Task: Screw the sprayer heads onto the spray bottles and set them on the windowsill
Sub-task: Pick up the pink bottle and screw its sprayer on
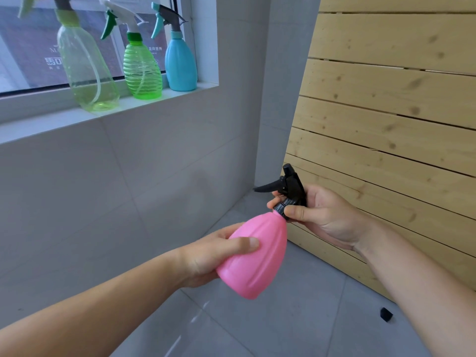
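Note:
A pink ribbed spray bottle [257, 256] is held tilted in the air, neck pointing up and right. My left hand [213, 253] wraps around its body. A black sprayer head [289, 186] sits on the neck, and my right hand [319, 215] grips its collar with thumb and fingers. On the windowsill [159, 97] at upper left stand three bottles with sprayer heads on: a pale yellow-green one [87, 73], a ribbed bright green one [141, 70] and a blue one [180, 63].
A grey tiled wall runs below the sill. A slatted wooden panel [391, 112] leans at the right. The floor is grey tile with a small black piece [386, 314] lying on it at lower right.

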The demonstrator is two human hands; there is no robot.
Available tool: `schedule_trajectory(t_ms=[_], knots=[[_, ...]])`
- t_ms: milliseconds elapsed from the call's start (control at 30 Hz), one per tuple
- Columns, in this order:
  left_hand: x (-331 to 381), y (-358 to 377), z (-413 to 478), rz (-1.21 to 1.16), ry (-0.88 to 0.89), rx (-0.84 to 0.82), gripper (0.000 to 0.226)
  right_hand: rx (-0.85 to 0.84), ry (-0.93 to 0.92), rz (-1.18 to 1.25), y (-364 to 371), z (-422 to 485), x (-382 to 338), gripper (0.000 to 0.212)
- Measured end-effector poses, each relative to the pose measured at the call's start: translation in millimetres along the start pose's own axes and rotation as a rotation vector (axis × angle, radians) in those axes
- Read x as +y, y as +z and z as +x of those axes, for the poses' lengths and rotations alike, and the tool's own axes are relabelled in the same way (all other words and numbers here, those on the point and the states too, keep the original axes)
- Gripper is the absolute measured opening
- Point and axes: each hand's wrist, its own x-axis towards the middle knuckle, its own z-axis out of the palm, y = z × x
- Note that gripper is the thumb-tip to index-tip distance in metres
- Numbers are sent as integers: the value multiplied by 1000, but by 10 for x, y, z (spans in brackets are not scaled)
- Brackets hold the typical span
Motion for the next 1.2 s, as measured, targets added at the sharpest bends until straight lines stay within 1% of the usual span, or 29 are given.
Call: schedule_trajectory(t_ms=[33, 100, 167, 267, 333, 367, 433, 500, 533, 600, 667, 700, 733, 800, 833, 867, 900, 1000, 1033, 1100, 1167, 1200], knots=[[15, -1, 0, 28, 17, 32, 68, 5, 0, -1, -5, 0, 8, 29], [37, 0, -15, 55, 28, 28, 67, -32, 7, 27, -32, -19, 0, 28], [44, -3, -52, 26, 6, -45, 72, -119, 19, 70, -67, -48, -33, 30], [37, -25, -111, -95, -80, -206, 93, -243, 41, 131, -98, -79, -72, 30], [24, -45, -121, -143, -154, -287, 101, -279, 53, 152, -99, -87, -64, 28], [21, -51, -120, -147, -167, -297, 101, -269, 58, 146, -94, -84, -58, 26], [9, -49, -94, -98, -120, -235, 91, -191, 74, 96, -85, -61, -37, 28], [8, -9, -67, 17, -38, -78, 73, -72, 103, 5, -54, -21, -3, 30], [18, 17, -54, 78, -7, 6, 68, 2, 120, -52, -22, -1, 17, 31], [34, 61, -26, 179, 44, 133, 71, 158, 145, -119, 57, 29, 72, 30], [23, 82, -11, 246, 65, 205, 80, 276, 153, -66, 150, 48, 119, 28], [8, 90, -8, 271, 61, 218, 81, 316, 157, -32, 191, 54, 132, 29], [-10, 93, -4, 275, 47, 217, 76, 346, 160, -10, 221, 57, 139, 28], [-17, 103, -17, 196, -23, 182, 58, 388, 172, 20, 250, 72, 157, 26], [-14, 104, -23, 149, -59, 168, 54, 404, 176, 33, 251, 78, 169, 24], [-15, 100, -27, 133, -74, 171, 54, 419, 177, 49, 254, 83, 177, 22], [-13, 96, -28, 156, -75, 189, 57, 434, 179, 68, 257, 86, 186, 19], [-4, 114, -21, 291, -50, 276, 82, 465, 194, 144, 281, 98, 205, 11], [-7, 121, -21, 308, -42, 283, 86, 471, 196, 163, 287, 102, 206, 10], [-10, 104, -19, 250, -54, 228, 80, 473, 195, 183, 303, 107, 196, 14], [-8, 70, -29, 128, -90, 116, 69, 445, 194, 225, 338, 102, 178, 19], [-17, 61, -40, 101, -91, 67, 68, 429, 189, 255, 362, 99, 170, 18]])
